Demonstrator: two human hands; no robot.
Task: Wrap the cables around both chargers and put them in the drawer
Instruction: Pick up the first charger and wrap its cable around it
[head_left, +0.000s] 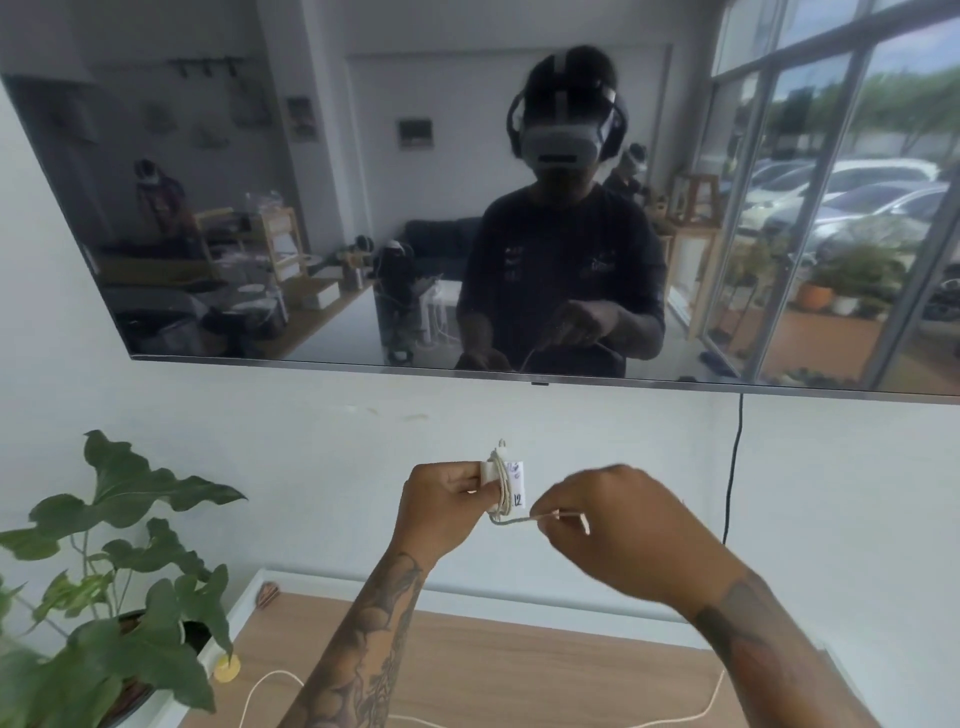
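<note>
A small white charger (515, 483) with black marks on its face is held up in front of the wall, above the wooden tabletop. My left hand (444, 512) grips it from the left. Several turns of whitish cable (501, 488) lie wound around the charger's body. My right hand (618, 530) pinches the cable's short free end (558, 517), which sticks out to the right from under the charger. A second whitish cable (719, 696) lies loose on the tabletop below my arms; its charger is hidden.
A wooden tabletop (519, 660) lies below, with a leafy potted plant (119, 587) at its left end. A large dark wall screen (311, 208) hangs above, a black cord (733, 467) dropping from it on the right. No drawer is in view.
</note>
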